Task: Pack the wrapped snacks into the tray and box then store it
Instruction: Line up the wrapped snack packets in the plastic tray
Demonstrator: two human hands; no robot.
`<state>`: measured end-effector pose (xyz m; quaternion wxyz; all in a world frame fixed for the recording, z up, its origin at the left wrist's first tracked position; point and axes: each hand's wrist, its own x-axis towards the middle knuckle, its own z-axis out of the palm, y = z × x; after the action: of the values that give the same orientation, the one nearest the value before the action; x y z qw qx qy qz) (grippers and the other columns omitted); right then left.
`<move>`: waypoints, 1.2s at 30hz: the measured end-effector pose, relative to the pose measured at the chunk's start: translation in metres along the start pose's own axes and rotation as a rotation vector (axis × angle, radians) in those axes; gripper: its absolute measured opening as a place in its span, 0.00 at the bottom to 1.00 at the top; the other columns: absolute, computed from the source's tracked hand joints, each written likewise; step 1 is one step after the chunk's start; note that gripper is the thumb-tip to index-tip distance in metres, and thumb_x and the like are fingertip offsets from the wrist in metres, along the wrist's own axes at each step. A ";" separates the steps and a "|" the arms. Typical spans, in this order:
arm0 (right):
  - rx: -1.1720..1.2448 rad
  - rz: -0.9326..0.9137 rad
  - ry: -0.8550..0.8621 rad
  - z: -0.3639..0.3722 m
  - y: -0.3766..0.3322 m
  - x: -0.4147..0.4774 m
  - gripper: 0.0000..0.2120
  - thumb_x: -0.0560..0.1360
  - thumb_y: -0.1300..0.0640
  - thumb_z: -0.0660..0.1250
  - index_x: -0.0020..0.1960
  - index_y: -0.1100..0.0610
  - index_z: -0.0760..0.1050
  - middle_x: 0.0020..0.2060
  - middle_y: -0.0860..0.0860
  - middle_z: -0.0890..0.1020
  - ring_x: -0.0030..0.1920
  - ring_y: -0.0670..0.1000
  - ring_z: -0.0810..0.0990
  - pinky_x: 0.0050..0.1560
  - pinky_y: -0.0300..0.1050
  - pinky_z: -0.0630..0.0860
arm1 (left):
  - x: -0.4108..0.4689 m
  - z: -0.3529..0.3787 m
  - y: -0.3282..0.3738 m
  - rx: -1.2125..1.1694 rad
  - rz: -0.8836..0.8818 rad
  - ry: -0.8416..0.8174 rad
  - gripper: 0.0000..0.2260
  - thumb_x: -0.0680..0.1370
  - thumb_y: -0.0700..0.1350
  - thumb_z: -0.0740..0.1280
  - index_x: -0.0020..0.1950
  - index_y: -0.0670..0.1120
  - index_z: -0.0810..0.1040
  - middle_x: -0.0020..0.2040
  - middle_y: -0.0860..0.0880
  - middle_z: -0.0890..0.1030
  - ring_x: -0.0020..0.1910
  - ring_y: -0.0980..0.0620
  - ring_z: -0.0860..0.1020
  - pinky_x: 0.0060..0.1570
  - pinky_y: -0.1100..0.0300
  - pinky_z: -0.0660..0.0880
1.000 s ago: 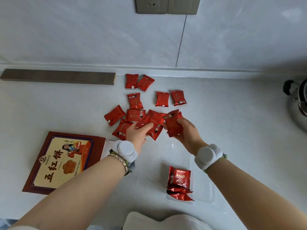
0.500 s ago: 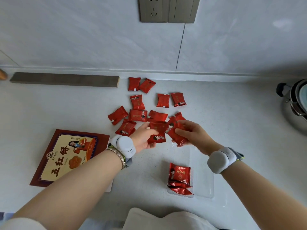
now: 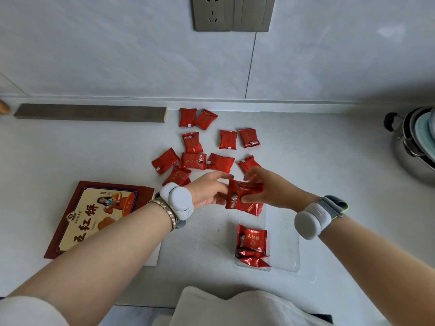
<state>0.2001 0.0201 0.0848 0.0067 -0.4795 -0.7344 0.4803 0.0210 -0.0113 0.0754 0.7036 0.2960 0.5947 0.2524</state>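
Several red wrapped snacks lie scattered on the pale counter near the wall. My left hand and my right hand meet above the far end of a clear plastic tray, both gripping a small stack of red snack packets. In the tray's near left corner sit three packed snacks, stacked on edge. The red and gold snack box lies flat to the left, partly under my left forearm.
A brown wooden strip lies along the wall at the back left. A steel pot with a lid stands at the right edge. A wall socket is above. White cloth shows at the bottom.
Both hands have drawn back from the scattered pile toward the tray, bringing the picked-up packets together into one stack held between them.
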 end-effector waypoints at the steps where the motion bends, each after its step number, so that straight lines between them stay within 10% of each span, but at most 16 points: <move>1: 0.010 0.028 0.013 0.000 0.005 -0.001 0.20 0.71 0.53 0.71 0.60 0.51 0.69 0.49 0.47 0.78 0.46 0.48 0.78 0.42 0.32 0.73 | 0.001 0.002 -0.004 -0.042 -0.024 0.063 0.13 0.78 0.33 0.58 0.61 0.43 0.69 0.43 0.43 0.79 0.40 0.48 0.78 0.38 0.59 0.77; 4: -0.010 0.094 0.146 0.003 0.019 -0.007 0.19 0.74 0.53 0.68 0.63 0.56 0.73 0.53 0.53 0.80 0.46 0.50 0.79 0.42 0.36 0.75 | 0.003 0.007 -0.027 0.293 -0.269 0.146 0.15 0.78 0.47 0.63 0.62 0.41 0.70 0.45 0.45 0.77 0.41 0.49 0.77 0.38 0.58 0.75; 8: -0.034 0.146 0.270 0.014 0.033 -0.019 0.15 0.73 0.54 0.69 0.57 0.60 0.76 0.49 0.56 0.82 0.42 0.51 0.77 0.43 0.43 0.75 | -0.004 0.023 -0.064 0.704 -0.478 -0.217 0.19 0.73 0.52 0.70 0.59 0.44 0.71 0.50 0.47 0.78 0.43 0.50 0.80 0.39 0.59 0.77; 12: -0.101 0.172 0.278 0.027 0.041 -0.025 0.18 0.73 0.54 0.68 0.61 0.60 0.72 0.50 0.55 0.81 0.43 0.50 0.75 0.42 0.39 0.72 | 0.004 0.033 -0.067 0.739 -0.318 -0.196 0.08 0.75 0.37 0.66 0.43 0.47 0.69 0.36 0.48 0.79 0.36 0.51 0.80 0.33 0.62 0.75; 20: -0.008 0.273 0.369 0.031 0.039 -0.022 0.18 0.73 0.52 0.67 0.57 0.61 0.68 0.39 0.50 0.74 0.35 0.49 0.74 0.34 0.40 0.75 | 0.030 0.019 -0.029 1.203 0.108 -0.044 0.06 0.76 0.36 0.59 0.49 0.46 0.65 0.34 0.52 0.66 0.30 0.53 0.64 0.29 0.64 0.61; 27: 0.028 0.346 0.420 0.035 0.039 -0.021 0.15 0.73 0.51 0.66 0.49 0.59 0.65 0.36 0.49 0.73 0.33 0.48 0.73 0.29 0.37 0.71 | 0.042 0.013 -0.010 1.486 0.029 -0.218 0.18 0.79 0.38 0.59 0.68 0.46 0.69 0.61 0.41 0.76 0.47 0.48 0.72 0.46 0.59 0.68; 32: 0.089 0.359 0.425 0.042 0.042 -0.017 0.14 0.73 0.53 0.66 0.48 0.59 0.63 0.33 0.47 0.71 0.31 0.46 0.73 0.31 0.40 0.73 | 0.034 0.026 -0.009 1.612 0.517 0.042 0.17 0.79 0.39 0.56 0.68 0.47 0.70 0.66 0.45 0.70 0.65 0.46 0.68 0.62 0.55 0.67; 36: 0.147 0.382 0.457 0.044 0.042 -0.018 0.15 0.72 0.53 0.67 0.50 0.59 0.65 0.38 0.50 0.73 0.35 0.49 0.74 0.30 0.38 0.70 | 0.035 0.038 -0.025 2.080 0.689 -0.446 0.18 0.80 0.38 0.55 0.69 0.45 0.70 0.68 0.48 0.73 0.69 0.47 0.68 0.68 0.54 0.64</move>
<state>0.2189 -0.0200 0.0394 0.1158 -0.7026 -0.5739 0.4045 0.0640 -0.0083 0.0380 0.0972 0.9280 0.2631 -0.2452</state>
